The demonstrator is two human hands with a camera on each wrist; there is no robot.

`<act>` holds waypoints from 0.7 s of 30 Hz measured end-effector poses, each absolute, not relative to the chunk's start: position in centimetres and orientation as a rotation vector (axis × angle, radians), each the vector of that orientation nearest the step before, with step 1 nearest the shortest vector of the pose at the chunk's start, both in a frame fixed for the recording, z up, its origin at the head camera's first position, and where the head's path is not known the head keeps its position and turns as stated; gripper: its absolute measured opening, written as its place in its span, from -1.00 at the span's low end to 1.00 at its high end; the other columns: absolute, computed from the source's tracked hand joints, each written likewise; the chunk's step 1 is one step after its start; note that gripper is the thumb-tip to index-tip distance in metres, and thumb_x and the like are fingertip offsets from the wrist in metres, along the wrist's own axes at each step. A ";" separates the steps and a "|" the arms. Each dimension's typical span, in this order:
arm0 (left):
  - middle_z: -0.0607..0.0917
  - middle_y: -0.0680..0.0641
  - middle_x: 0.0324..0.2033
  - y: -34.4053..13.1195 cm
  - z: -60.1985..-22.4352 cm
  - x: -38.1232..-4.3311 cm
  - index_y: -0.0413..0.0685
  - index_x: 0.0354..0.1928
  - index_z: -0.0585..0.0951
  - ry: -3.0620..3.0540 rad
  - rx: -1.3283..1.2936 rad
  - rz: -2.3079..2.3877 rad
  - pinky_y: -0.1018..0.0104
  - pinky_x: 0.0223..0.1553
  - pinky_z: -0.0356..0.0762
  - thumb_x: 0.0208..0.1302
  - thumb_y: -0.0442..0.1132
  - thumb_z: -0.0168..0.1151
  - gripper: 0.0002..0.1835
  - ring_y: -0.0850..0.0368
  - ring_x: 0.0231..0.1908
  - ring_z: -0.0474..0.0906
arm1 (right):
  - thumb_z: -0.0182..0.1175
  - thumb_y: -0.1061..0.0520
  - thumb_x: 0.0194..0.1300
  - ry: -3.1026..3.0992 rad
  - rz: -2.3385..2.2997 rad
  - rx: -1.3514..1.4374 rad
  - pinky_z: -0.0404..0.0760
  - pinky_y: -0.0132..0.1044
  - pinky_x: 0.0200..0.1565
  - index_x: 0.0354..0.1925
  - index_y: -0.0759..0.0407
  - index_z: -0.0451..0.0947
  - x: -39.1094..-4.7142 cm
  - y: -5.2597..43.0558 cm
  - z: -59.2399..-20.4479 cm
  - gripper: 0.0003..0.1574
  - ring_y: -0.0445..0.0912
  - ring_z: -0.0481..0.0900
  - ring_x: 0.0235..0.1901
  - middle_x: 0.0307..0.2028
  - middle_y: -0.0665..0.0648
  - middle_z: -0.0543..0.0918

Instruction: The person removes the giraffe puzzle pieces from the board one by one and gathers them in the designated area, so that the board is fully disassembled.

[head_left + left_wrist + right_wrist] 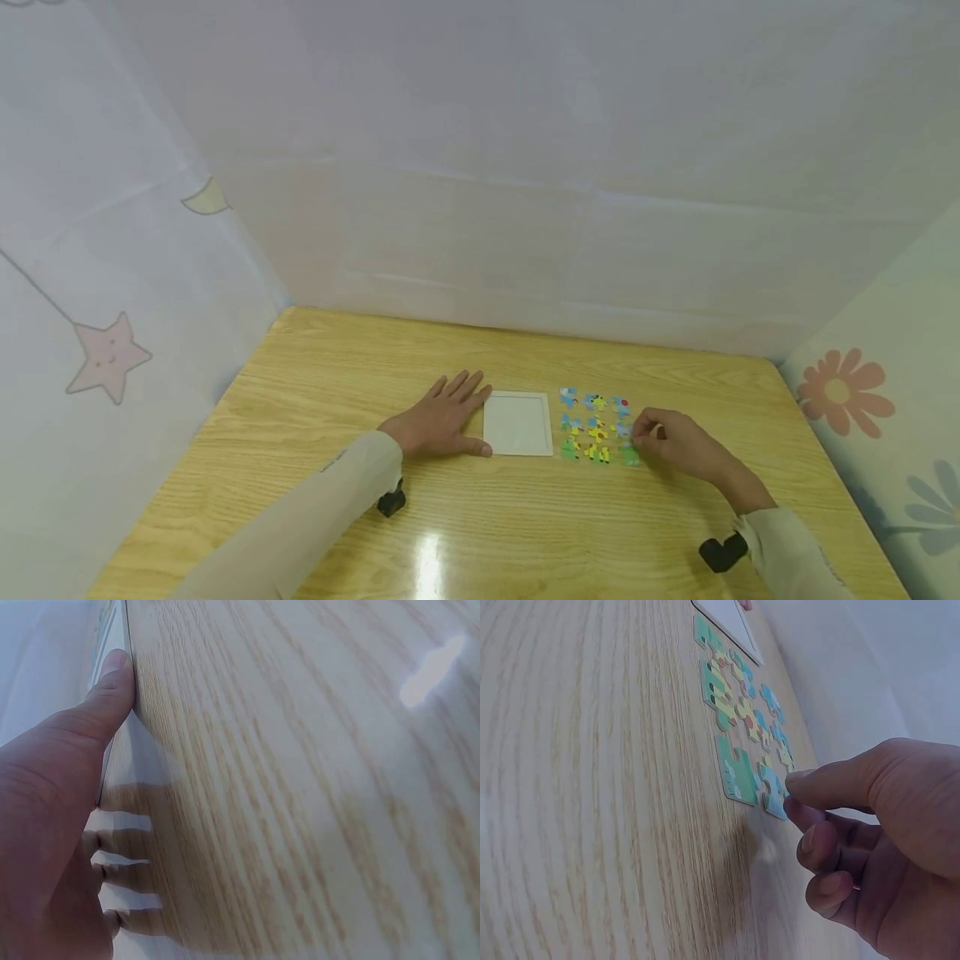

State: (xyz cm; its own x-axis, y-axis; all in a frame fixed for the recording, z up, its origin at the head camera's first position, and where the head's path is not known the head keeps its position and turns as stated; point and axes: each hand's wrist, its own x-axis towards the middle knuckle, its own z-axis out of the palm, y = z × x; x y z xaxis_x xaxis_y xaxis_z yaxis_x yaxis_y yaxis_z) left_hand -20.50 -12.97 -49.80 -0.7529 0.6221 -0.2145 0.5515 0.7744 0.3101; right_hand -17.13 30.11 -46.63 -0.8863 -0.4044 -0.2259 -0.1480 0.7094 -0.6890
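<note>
Several jigsaw puzzle pieces (pixel 597 433) lie spread in three rows on the table, coloured green, yellow and blue. Left of them is a flat white puzzle tray (pixel 517 423) with a raised rim. My left hand (pixel 442 421) rests with fingers spread by the tray's left side; its thumb (pixel 112 682) touches the rim. At the right end of the middle row, my right hand (pixel 675 442) pinches the edge of a blue puzzle piece (pixel 772 796) between thumb and forefinger. Its other fingers are curled. A green corner piece (pixel 735 772) lies beside that piece.
The wooden table (pixel 525 525) has its far edge against a pale cloth wall (pixel 525 208). More cloth stands on both sides, printed with a star (pixel 108 357) at left and a flower (pixel 838 390) at right.
</note>
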 end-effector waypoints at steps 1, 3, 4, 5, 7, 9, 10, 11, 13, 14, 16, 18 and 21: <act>-0.20 -0.17 0.75 -13.0 -49.7 -20.5 0.01 0.75 -0.05 2.662 0.906 0.326 -0.32 0.72 -0.22 0.40 0.53 0.09 0.15 -0.23 0.75 -0.30 | 0.21 0.17 0.58 2.555 -0.990 -0.433 0.54 -0.35 -0.31 -0.06 0.19 0.60 -17.1 30.2 -46.7 -0.90 -0.15 0.56 -0.29 -0.09 0.14 0.73; -0.21 -0.17 0.75 -13.0 -49.7 -20.5 0.02 0.75 -0.06 2.658 0.907 0.322 -0.32 0.72 -0.23 0.41 0.53 0.09 0.15 -0.23 0.75 -0.31 | 0.21 0.17 0.59 2.553 -0.996 -0.441 0.56 -0.36 -0.30 -0.07 0.19 0.60 -17.1 30.3 -46.8 -0.90 -0.16 0.57 -0.29 -0.09 0.15 0.73; -0.21 -0.17 0.75 -13.0 -49.7 -20.5 0.02 0.75 -0.06 2.658 0.908 0.321 -0.33 0.72 -0.23 0.40 0.54 0.08 0.15 -0.24 0.75 -0.31 | 0.20 0.16 0.59 2.552 -0.997 -0.445 0.56 -0.36 -0.29 -0.07 0.18 0.60 -17.1 30.4 -46.9 -0.90 -0.17 0.57 -0.28 -0.09 0.15 0.72; -0.21 -0.17 0.75 -13.0 -49.8 -20.6 0.02 0.75 -0.06 2.659 0.909 0.319 -0.32 0.72 -0.23 0.40 0.54 0.08 0.16 -0.23 0.75 -0.31 | 0.20 0.16 0.60 2.547 -1.001 -0.453 0.56 -0.36 -0.29 -0.07 0.19 0.60 -17.1 30.5 -46.9 -0.89 -0.17 0.57 -0.29 -0.10 0.16 0.72; -0.21 -0.16 0.76 -13.0 -49.9 -20.7 0.02 0.75 -0.07 2.659 0.906 0.323 -0.32 0.72 -0.24 0.40 0.55 0.07 0.16 -0.22 0.75 -0.31 | 0.19 0.15 0.60 2.542 -1.005 -0.470 0.58 -0.36 -0.27 -0.07 0.19 0.60 -17.2 30.6 -47.1 -0.88 -0.18 0.58 -0.27 -0.11 0.17 0.71; -0.22 -0.15 0.76 -13.0 -50.1 -20.8 0.03 0.75 -0.07 2.658 0.902 0.327 -0.31 0.73 -0.25 0.39 0.56 0.07 0.17 -0.21 0.75 -0.32 | 0.19 0.15 0.61 2.536 -1.010 -0.485 0.58 -0.35 -0.26 -0.07 0.20 0.60 -17.2 30.6 -47.1 -0.87 -0.17 0.59 -0.27 -0.11 0.18 0.70; -0.22 -0.15 0.76 -13.0 -50.0 -20.8 0.03 0.75 -0.08 2.656 0.899 0.332 -0.31 0.73 -0.25 0.39 0.56 0.07 0.17 -0.21 0.75 -0.33 | 0.19 0.14 0.61 2.535 -1.010 -0.490 0.57 -0.35 -0.26 -0.07 0.20 0.60 -17.2 30.6 -47.2 -0.87 -0.17 0.59 -0.28 -0.11 0.18 0.70; -0.23 -0.14 0.76 -13.0 -50.0 -20.8 0.03 0.75 -0.08 2.653 0.897 0.338 -0.30 0.73 -0.26 0.39 0.56 0.08 0.17 -0.20 0.75 -0.33 | 0.18 0.14 0.61 2.533 -1.012 -0.494 0.57 -0.35 -0.27 -0.07 0.20 0.60 -17.3 30.6 -47.2 -0.87 -0.17 0.59 -0.29 -0.11 0.18 0.70; -0.24 -0.14 0.76 -13.0 -49.9 -20.9 0.03 0.76 -0.09 2.642 0.891 0.341 -0.30 0.73 -0.27 0.40 0.55 0.07 0.17 -0.20 0.75 -0.35 | 0.18 0.14 0.61 2.536 -1.009 -0.493 0.57 -0.35 -0.27 -0.06 0.20 0.60 -17.3 30.5 -47.2 -0.86 -0.18 0.58 -0.31 -0.11 0.19 0.69; -0.24 -0.14 0.76 -13.0 -49.8 -20.8 0.03 0.75 -0.08 2.636 0.890 0.355 -0.30 0.73 -0.27 0.40 0.54 0.09 0.16 -0.20 0.75 -0.34 | 0.18 0.14 0.61 2.535 -1.008 -0.489 0.56 -0.36 -0.28 -0.06 0.20 0.60 -17.3 30.5 -47.3 -0.86 -0.19 0.57 -0.32 -0.11 0.18 0.69; -0.23 -0.15 0.76 -13.0 -49.7 -20.8 0.02 0.75 -0.07 2.624 0.887 0.377 -0.31 0.73 -0.28 0.41 0.52 0.10 0.16 -0.21 0.75 -0.35 | 0.18 0.14 0.61 2.533 -1.009 -0.484 0.55 -0.36 -0.29 -0.06 0.21 0.60 -17.3 30.5 -47.3 -0.86 -0.20 0.55 -0.34 -0.11 0.19 0.69; -0.24 -0.15 0.76 -13.0 -49.5 -20.8 0.02 0.76 -0.10 2.615 0.880 0.391 -0.30 0.73 -0.29 0.41 0.52 0.10 0.16 -0.20 0.75 -0.36 | 0.18 0.15 0.62 2.525 -1.016 -0.482 0.54 -0.35 -0.29 -0.05 0.22 0.59 -17.3 30.4 -47.2 -0.86 -0.21 0.55 -0.33 -0.11 0.20 0.69; -0.23 -0.14 0.76 -13.1 -49.4 -20.7 0.07 0.76 -0.15 2.622 0.867 0.407 -0.28 0.73 -0.29 0.41 0.53 0.09 0.17 -0.18 0.75 -0.34 | 0.18 0.15 0.62 2.523 -1.021 -0.483 0.54 -0.35 -0.30 -0.06 0.22 0.59 -17.4 30.4 -47.1 -0.85 -0.20 0.54 -0.33 -0.11 0.21 0.69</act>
